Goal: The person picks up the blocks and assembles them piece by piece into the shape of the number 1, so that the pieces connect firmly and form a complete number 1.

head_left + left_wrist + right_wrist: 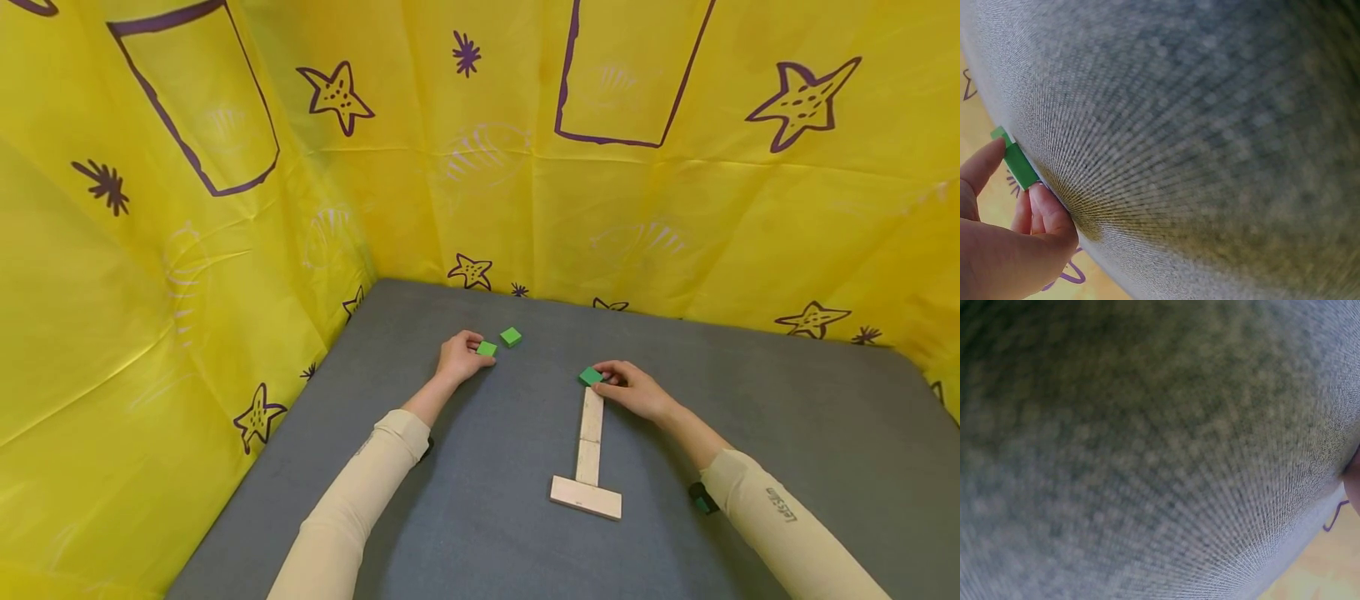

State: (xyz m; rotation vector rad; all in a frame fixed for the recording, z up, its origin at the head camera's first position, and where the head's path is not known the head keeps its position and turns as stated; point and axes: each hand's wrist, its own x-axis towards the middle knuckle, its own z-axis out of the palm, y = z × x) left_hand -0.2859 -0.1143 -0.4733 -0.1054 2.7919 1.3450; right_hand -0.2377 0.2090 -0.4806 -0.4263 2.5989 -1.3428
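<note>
In the head view my left hand (460, 358) pinches a light green square block (487, 348) between thumb and fingers, low over the grey table. The left wrist view shows the same green block (1021, 167) edge-on between thumb and fingertips. Just beyond it lies a second light green block (511, 337). My right hand (636, 390) grips a darker green block (590, 376) at the far end of a line of two wooden planks (590, 437). Across their near end lies a third wooden plank (586, 497). Only a sliver of a finger (1352, 484) appears in the right wrist view.
A grey table (480, 533) spreads beneath both hands. Yellow cloth (420, 192) with purple starfish drawings hangs along its far and left edges. Pale sleeves cover both forearms, and a dark band (703, 498) circles the right wrist.
</note>
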